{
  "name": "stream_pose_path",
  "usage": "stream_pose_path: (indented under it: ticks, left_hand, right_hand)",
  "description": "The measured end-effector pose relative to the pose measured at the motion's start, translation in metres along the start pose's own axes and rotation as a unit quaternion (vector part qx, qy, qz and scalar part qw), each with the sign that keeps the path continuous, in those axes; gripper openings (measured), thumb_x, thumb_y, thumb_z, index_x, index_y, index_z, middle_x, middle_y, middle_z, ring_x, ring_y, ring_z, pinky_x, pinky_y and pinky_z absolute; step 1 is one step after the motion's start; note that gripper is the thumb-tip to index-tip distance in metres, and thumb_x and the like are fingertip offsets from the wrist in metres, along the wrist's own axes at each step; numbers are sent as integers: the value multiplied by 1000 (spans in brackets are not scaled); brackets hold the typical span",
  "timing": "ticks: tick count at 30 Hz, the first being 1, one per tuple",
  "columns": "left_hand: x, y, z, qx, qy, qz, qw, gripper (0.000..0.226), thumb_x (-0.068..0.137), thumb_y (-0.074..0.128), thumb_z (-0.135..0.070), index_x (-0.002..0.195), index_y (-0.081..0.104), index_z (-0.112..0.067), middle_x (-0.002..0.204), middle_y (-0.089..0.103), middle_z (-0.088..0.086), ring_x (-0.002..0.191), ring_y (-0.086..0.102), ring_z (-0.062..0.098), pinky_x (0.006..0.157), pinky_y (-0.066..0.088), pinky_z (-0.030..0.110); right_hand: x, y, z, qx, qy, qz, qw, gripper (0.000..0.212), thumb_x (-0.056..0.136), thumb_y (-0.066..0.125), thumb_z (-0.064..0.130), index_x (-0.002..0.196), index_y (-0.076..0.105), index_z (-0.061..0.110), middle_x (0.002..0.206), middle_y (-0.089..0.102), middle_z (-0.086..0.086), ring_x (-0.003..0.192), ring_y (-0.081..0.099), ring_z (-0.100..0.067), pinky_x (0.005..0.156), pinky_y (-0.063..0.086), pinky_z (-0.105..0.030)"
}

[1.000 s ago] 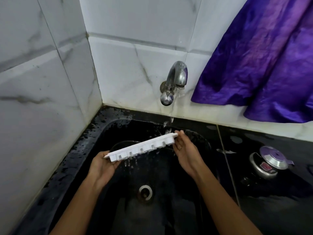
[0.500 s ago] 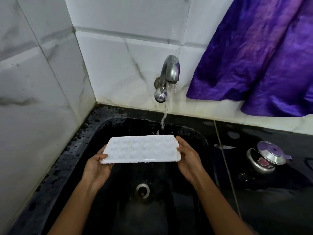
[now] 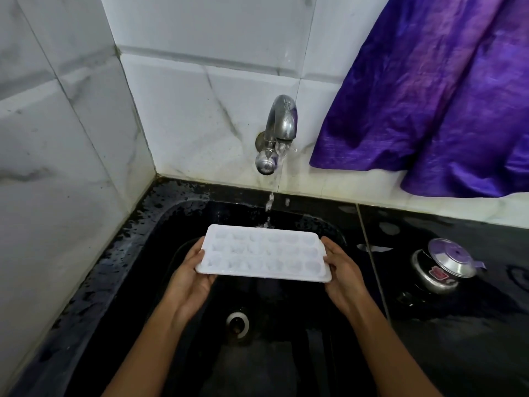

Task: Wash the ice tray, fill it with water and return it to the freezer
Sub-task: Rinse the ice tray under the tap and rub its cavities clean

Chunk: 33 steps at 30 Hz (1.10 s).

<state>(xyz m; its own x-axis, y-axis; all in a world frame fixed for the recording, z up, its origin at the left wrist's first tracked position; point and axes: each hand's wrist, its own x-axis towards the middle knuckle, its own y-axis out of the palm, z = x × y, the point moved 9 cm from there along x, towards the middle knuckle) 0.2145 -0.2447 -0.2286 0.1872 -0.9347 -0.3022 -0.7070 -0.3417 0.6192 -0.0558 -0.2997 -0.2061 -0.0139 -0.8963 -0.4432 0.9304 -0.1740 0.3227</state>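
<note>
Black sink (image 3: 114, 253), running tap (image 3: 282, 124): the filling step.
Left hand (image 3: 190, 279) and right hand (image 3: 345, 275) held the ice tray (image 3: 263, 253) flat by its ends; next, it probably needed sliding under the water.

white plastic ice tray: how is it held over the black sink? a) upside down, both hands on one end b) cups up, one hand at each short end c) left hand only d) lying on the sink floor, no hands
B: the white plastic ice tray faces cups up above the black sink, the left hand gripping its left end and the right hand its right end.
</note>
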Motion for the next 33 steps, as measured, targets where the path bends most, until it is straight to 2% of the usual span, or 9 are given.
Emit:
stream_pose_path:
  ticks: [5, 10, 13, 16, 19, 22, 27, 30, 33]
  left_hand:
    - [1, 18, 7, 0, -16, 11, 1000, 44, 95, 39, -9, 138, 45, -11, 134, 55, 13, 112, 57, 23, 83, 54, 28]
    - [2, 30, 21, -14, -51, 15, 998, 43, 96, 40, -12, 137, 46, -19, 132, 57, 10, 105, 60, 23, 66, 58, 28]
    - [4, 39, 29, -11, -70, 19, 997, 43, 97, 40, -13, 138, 45, -23, 133, 57, 7, 104, 60, 22, 67, 55, 32]
    - [6, 51, 37, -11, -85, 23, 996, 43, 98, 38, -14, 139, 43, -26, 136, 54, 7, 109, 58, 24, 78, 50, 39]
    - [9, 65, 46, -27, -105, 30, 994, 43, 99, 38, -15, 139, 43, -28, 137, 53, 6, 115, 55, 28, 86, 48, 45]
    - [12, 75, 54, -42, -124, 41, 991, 44, 98, 40, -17, 140, 41, -29, 137, 53, 6, 120, 53, 32, 91, 45, 51]
    - [19, 85, 55, -63, -131, 62, 987, 45, 94, 45, -18, 136, 45, -32, 131, 59, 6, 112, 59, 34, 81, 51, 57]
    - [27, 79, 51, -84, -119, 48, 988, 39, 101, 37, -22, 138, 43, -31, 129, 60, 7, 110, 61, 35, 74, 55, 57]
    - [31, 70, 41, -87, -103, 40, 990, 38, 102, 33, -23, 139, 43, -29, 132, 58, 9, 114, 58, 37, 73, 56, 57]
  right_hand:
    - [5, -14, 11, 2, -14, -17, 1000, 39, 91, 34, -6, 120, 54, 10, 103, 65, -3, 79, 67, -15, 54, 54, -23]
    - [8, -27, 21, 15, -20, -17, 1000, 37, 89, 33, -6, 98, 63, 14, 93, 70, 0, 77, 68, -16, 59, 55, -26]
    - [8, -31, 29, 14, -29, -11, 999, 41, 87, 32, -7, 89, 65, 17, 77, 74, 4, 66, 70, -13, 55, 55, -22]
    - [9, -40, 37, 26, -35, -29, 999, 37, 88, 33, -5, 98, 62, 14, 84, 72, 0, 70, 69, -16, 57, 55, -24]
    - [10, -49, 46, 33, -48, -38, 998, 37, 87, 33, -5, 102, 62, 11, 82, 71, 0, 67, 68, -15, 56, 55, -22]
    - [11, -55, 54, 22, -56, -39, 997, 43, 85, 33, -5, 116, 59, 7, 91, 69, -5, 74, 66, -18, 61, 53, -25]
    - [15, -55, 59, 19, -61, -52, 997, 47, 85, 35, -5, 128, 52, 6, 117, 62, -16, 94, 62, -27, 78, 50, -35]
    - [18, -45, 58, 20, -61, -52, 997, 46, 87, 36, -4, 130, 49, 5, 121, 59, -17, 96, 61, -28, 82, 49, -36]
    - [22, -33, 54, 34, -56, -54, 996, 45, 89, 38, -2, 132, 49, 9, 123, 60, -14, 99, 62, -27, 83, 51, -36]
